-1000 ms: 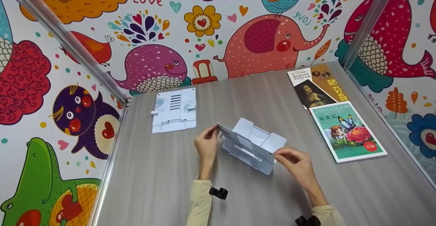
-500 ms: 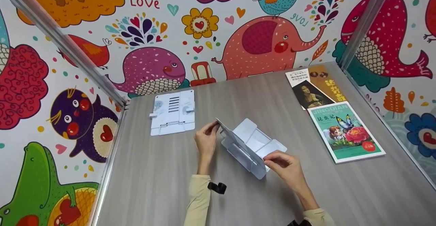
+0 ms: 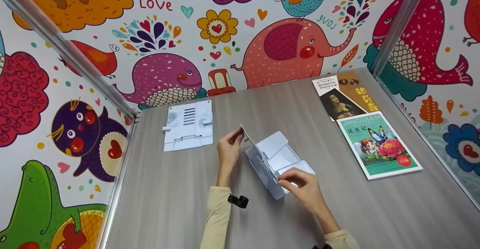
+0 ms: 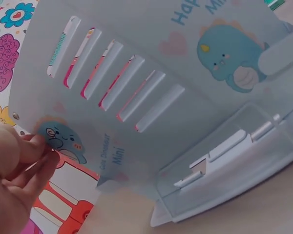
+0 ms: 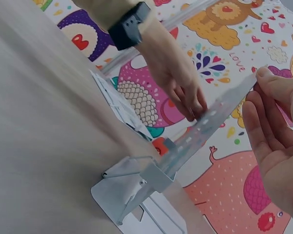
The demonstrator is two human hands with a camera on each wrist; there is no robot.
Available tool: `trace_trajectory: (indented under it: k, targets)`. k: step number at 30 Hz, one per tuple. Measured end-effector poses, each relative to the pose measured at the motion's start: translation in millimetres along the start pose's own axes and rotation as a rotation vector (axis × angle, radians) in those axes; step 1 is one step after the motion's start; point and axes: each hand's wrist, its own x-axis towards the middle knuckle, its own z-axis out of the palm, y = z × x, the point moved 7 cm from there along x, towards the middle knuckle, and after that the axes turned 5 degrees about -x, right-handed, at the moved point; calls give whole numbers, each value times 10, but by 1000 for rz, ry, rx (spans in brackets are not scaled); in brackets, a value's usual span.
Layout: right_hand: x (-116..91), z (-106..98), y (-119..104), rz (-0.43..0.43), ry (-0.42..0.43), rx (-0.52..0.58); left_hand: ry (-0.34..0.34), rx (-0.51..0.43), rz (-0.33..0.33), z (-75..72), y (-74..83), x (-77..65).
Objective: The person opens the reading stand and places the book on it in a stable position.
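Note:
Both hands hold a pale book stand [image 3: 275,153] by the side edges of its raised back panel. Its base plates lie low over the table, and the panel leans up, seen nearly edge-on in the head view. My left hand [image 3: 228,151] pinches the far left edge between thumb and fingers. In the left wrist view the panel [image 4: 107,131] shows slots, small dinosaurs and lettering, with a clear ledge along its lower side. My right hand [image 3: 303,189] pinches the opposite edge; the right wrist view shows its thumb and fingers [image 5: 266,117] at the panel's end.
A second book stand [image 3: 188,127], folded flat, lies at the back left of the grey table [image 3: 165,196]. At the right lie a green children's book [image 3: 378,144] and, partly under it, a brown-and-white book [image 3: 339,99]. Printed walls [image 3: 210,65] enclose the table.
The stand has turned so its panel appears more edge-on, its right end swinging left and nearer. My right hand has moved left with that edge; my left hand keeps its pinch.

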Motion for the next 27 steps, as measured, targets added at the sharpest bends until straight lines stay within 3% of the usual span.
trace_trajectory:
  k: [6, 13, 22, 27]
  targets:
    - [25, 116, -26, -40, -22, 18, -74, 42, -9, 102, 51, 39]
    - [52, 278, -4, -31, -60, 46, -154, 12, 8, 193, 65, 68]
    - [75, 419, 13, -52, -54, 48, -227, -25, -19, 309, 3, 80]
    - [57, 419, 44, -45, -52, 48, -277, -55, -4, 353, 210, -11]
